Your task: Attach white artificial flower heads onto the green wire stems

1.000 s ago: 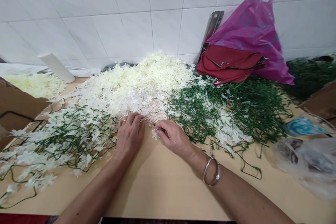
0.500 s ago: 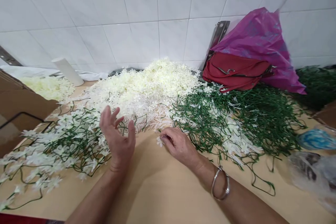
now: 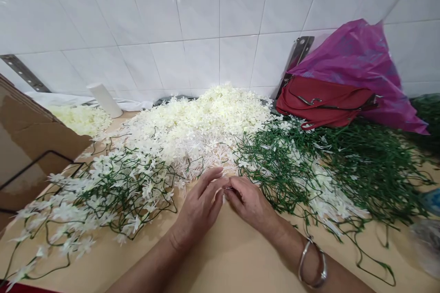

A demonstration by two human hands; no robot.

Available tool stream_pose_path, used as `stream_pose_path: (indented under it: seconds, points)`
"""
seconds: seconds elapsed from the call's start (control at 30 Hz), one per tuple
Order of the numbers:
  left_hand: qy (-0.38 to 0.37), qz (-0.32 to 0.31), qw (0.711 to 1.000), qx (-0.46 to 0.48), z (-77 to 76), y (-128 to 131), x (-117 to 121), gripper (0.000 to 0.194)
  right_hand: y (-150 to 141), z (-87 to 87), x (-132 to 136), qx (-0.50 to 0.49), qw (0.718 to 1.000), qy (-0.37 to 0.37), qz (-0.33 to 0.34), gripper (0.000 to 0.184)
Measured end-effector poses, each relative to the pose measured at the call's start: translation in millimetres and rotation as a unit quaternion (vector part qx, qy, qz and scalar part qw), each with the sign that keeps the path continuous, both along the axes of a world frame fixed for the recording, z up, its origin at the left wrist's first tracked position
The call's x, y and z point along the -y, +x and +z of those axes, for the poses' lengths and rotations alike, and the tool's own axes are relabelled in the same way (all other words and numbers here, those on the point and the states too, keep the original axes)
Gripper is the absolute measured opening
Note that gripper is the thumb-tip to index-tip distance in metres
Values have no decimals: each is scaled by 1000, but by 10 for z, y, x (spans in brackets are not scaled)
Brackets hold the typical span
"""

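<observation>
The right hand [image 3: 254,206] pinches a small white flower [image 3: 224,198], mostly hidden; the left hand [image 3: 198,205] meets it at the fingertips, its own grip impossible to tell. Open bench [image 3: 225,254] spreads on the near side, between the edges of flowered stems [image 3: 113,192] and green stems [image 3: 282,174].

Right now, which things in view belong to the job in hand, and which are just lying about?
Seemingly part of the job:
small white piece at the right hand
pale flower pile
green stems
stemmed white flowers

Apparently just lying about:
red handbag
purple plastic bag
white cylinder
</observation>
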State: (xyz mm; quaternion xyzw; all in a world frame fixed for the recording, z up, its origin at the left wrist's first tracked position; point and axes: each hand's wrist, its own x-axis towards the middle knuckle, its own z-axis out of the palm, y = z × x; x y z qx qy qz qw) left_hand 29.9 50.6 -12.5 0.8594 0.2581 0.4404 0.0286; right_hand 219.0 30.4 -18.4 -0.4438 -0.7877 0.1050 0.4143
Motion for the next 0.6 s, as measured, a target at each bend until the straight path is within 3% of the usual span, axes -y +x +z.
stream_pose_path:
  seconds: [0.23,0.4,0.5,0.6]
  points:
    - [-3,-31,999,24,-8,47,-3,37,9,-24,-4,20,999,19,-18,24]
    - [-43,11,999,6,-4,11,19,38,5,-34,14,6,1000,5,12,17]
    - [-87,41,995,-31,93,-33,-90,47,16,-8,23,4,1000,-14,8,17]
    - [-84,105,989,-57,328,-101,-349,45,31,15,18,-1,1000,-23,-2,17]
